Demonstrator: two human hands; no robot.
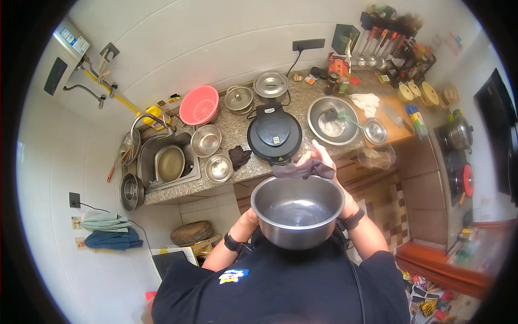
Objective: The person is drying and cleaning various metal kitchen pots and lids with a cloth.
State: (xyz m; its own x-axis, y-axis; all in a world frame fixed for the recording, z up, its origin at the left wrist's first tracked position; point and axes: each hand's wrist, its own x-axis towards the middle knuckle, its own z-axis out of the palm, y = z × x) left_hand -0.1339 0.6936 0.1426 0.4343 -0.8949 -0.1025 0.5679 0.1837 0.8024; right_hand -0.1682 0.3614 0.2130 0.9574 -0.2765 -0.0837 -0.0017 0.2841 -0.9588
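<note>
A deep stainless steel bowl (299,210) is held up in front of my chest, above the floor and short of the counter edge. My left hand (251,218) grips it by the left wall, most of its fingers hidden behind the metal. At the far right rim, my right hand (321,158) holds a dark brown cloth (305,169) that lies against the outside of the rim. Some of that hand's fingers stick up past the cloth; the rest are hidden. Beyond the bowl, a black round electric griddle (274,131) stands shut on the granite counter (238,139).
Left of the griddle lie a second dark cloth (239,157), small steel bowls (206,140), a pink basin (199,105) and a sink (147,162) with a pot inside. Rightward are a large steel basin (315,115) holding a scrubber, and a cutting board (398,133) with a cleaver (391,114).
</note>
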